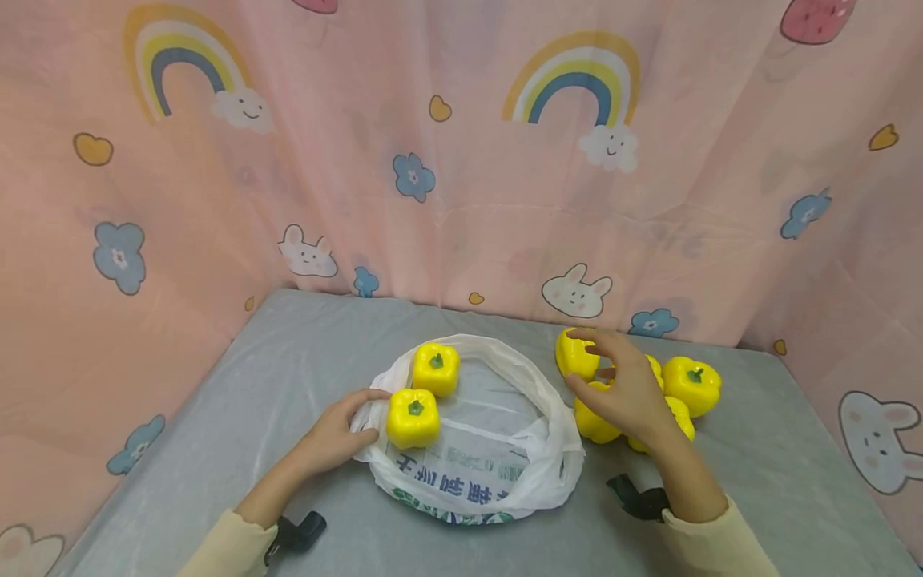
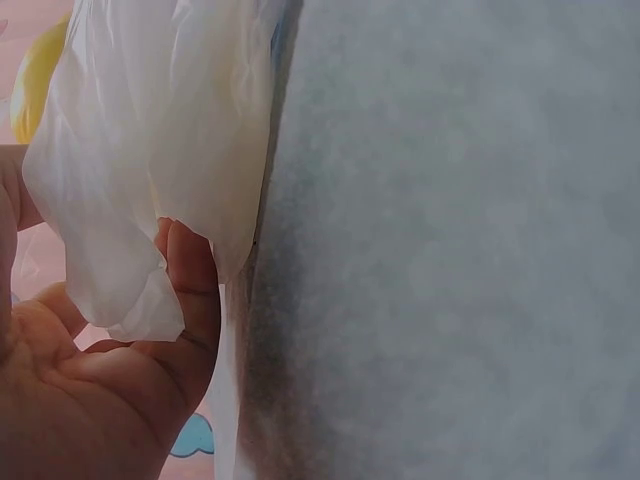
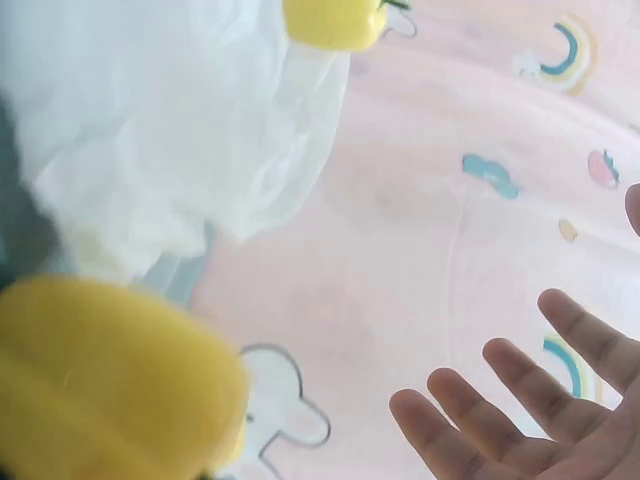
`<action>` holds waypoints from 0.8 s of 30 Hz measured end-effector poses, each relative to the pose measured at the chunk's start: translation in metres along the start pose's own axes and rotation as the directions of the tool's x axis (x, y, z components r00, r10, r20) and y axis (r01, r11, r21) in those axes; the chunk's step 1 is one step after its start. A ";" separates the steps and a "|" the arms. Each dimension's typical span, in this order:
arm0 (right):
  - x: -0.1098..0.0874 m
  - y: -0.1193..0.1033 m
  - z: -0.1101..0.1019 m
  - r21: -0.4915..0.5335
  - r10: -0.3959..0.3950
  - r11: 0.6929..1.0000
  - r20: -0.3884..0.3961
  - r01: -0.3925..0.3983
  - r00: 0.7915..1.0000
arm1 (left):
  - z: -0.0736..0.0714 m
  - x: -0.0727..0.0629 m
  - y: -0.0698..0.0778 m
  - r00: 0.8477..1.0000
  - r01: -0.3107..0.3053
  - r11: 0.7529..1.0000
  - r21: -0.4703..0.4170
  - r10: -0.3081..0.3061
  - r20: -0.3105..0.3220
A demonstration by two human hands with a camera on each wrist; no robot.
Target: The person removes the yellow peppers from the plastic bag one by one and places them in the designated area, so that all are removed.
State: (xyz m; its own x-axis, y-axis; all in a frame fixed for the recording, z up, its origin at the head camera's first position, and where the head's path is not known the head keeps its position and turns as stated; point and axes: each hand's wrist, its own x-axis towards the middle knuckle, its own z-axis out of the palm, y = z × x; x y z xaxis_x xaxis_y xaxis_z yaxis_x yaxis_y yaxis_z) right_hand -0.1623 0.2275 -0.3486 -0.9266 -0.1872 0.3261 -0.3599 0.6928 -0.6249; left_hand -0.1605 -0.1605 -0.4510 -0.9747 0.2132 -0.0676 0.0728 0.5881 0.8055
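Note:
A white plastic bag (image 1: pixel 548 473) stands with its mouth spread wide, and dark printing shows on it. My left hand (image 1: pixel 333 431) grips its left rim; in the left wrist view the fingers (image 2: pixel 195 290) curl round the thin plastic (image 2: pixel 150 150). Two yellow bell peppers with green stems, a nearer one (image 1: pixel 413 429) and a farther one (image 1: pixel 437 378), sit at the bag's left side. Over a group of yellow bell peppers (image 1: pixel 692 385) on the right hovers my right hand (image 1: pixel 626 393), fingers spread and holding nothing. It partly hides several of them.
A grey cloth (image 1: pixel 288 361) covers the table. Behind and at both sides hangs a pink curtain (image 1: pixel 476 224) printed with rainbows, rabbits and flowers. Black straps with mounts, a left one (image 1: pixel 299 535) and a right one (image 1: pixel 638 498), sit at the wrists.

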 end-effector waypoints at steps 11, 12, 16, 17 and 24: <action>0.023 -0.019 0.032 0.087 -0.063 0.994 0.052 0.059 0.997 | -0.002 0.000 0.002 1.000 -0.015 1.000 0.013 0.015 0.003; 0.025 -0.021 0.036 0.099 -0.069 0.993 0.058 0.063 0.996 | -0.002 0.000 0.003 1.000 -0.014 1.000 0.012 0.014 0.003; 0.034 -0.029 0.051 0.152 -0.074 0.987 0.087 0.061 0.993 | -0.003 0.000 0.004 1.000 -0.012 1.000 0.010 0.012 0.005; 0.036 -0.031 0.055 0.167 -0.072 0.984 0.093 0.055 0.993 | -0.003 0.000 0.004 1.000 -0.013 1.000 0.009 0.013 0.005; 0.050 -0.041 0.082 0.204 -0.055 0.979 0.139 0.025 0.989 | -0.003 0.000 0.004 1.000 -0.013 1.000 0.008 0.013 0.010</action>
State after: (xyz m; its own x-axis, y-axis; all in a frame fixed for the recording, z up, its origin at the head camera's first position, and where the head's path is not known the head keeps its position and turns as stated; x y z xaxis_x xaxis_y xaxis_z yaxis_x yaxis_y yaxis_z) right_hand -0.2030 0.1325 -0.3654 -0.9118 -0.3194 0.2582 -0.3979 0.5308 -0.7483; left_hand -0.1610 -0.1607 -0.4464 -0.9714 0.2290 -0.0633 0.0872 0.5914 0.8016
